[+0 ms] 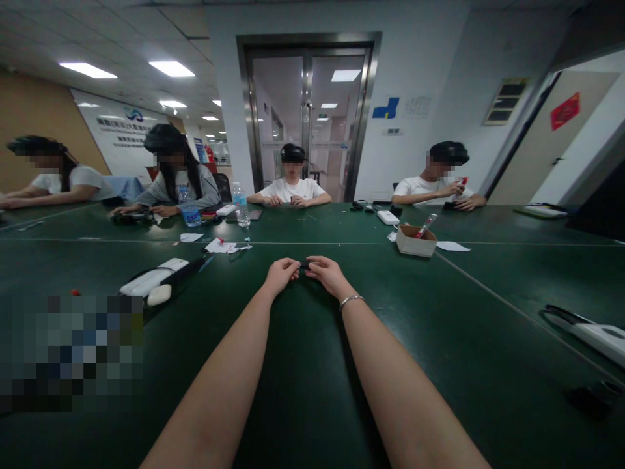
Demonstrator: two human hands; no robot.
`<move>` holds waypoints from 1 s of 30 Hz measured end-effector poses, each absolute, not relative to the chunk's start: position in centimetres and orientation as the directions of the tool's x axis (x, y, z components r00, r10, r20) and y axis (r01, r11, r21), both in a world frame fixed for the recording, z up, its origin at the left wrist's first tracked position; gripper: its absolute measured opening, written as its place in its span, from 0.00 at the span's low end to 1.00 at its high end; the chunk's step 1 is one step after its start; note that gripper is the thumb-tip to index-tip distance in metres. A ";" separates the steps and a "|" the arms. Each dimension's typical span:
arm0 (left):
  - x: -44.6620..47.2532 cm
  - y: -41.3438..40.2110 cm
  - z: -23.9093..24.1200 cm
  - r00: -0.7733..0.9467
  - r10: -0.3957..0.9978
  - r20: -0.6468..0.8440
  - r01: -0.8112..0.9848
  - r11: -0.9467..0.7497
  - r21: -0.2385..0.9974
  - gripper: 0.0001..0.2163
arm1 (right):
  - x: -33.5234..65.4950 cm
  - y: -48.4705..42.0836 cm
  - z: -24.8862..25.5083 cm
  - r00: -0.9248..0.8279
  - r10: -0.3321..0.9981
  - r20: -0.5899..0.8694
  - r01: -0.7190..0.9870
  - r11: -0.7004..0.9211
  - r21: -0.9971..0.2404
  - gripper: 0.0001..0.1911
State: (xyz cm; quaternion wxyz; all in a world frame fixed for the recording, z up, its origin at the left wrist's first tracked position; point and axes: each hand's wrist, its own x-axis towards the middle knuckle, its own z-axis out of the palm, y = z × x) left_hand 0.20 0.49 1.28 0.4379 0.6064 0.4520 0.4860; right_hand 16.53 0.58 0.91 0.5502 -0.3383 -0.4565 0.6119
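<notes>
Fingers (294, 266), both sets: nearly closed, thumbs set toward forefingers in a pinch. Left hand (280, 275) and right hand (328, 273): near each other, raised a little before the wearer, apparently sharing hold of one small dark object (305, 265). Object: between the two sets of fingertips, partly covered, too small to identify. Bracelet (351, 301): metal, right wrist.

Progress: object in hand, handling apparently under way. Work finished on it: cannot be told. Work remaining: likewise, fine detail being hidden by the fingers.

Surface: one long table (312, 365), dark green, with pale seam lines. Upon it, left: white device (155, 276) with black cable, just beside a rounded white piece (159, 295); paper scraps (221, 246); two plastic bottles (241, 210), upright. Right: open box (416, 247) with a red-and-clear item leaning in it; second white device (605, 340) at the edge.

Room: four seated co-workers across the table, all in dark headgear; metal-framed glass doors (279, 107); lettered wall panel (114, 133); red decoration (565, 112) on a pale door; lit ceiling panels (172, 69).
</notes>
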 end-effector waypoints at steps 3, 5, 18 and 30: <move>0.1 0.5 1.3 0.122 0.976 0.180 0.170 -0.199 0.965 0.12 | 16.6 0.7 0.8 -0.167 0.981 0.101 -0.337 0.039 -0.941 0.10; 0.1 0.4 1.3 0.123 0.977 0.173 0.176 -0.193 0.965 0.12 | 16.6 0.8 0.6 -0.164 0.980 0.116 -0.319 0.059 -0.946 0.11; -0.1 1.0 0.9 0.108 0.980 0.168 0.254 -0.191 0.948 0.16 | 16.6 0.6 0.7 -0.171 0.978 0.121 -0.353 0.053 -0.934 0.12; 0.3 1.1 0.8 0.074 0.984 0.163 0.259 -0.176 0.950 0.17 | 16.7 0.8 0.4 -0.188 0.973 0.132 -0.410 0.045 -0.911 0.14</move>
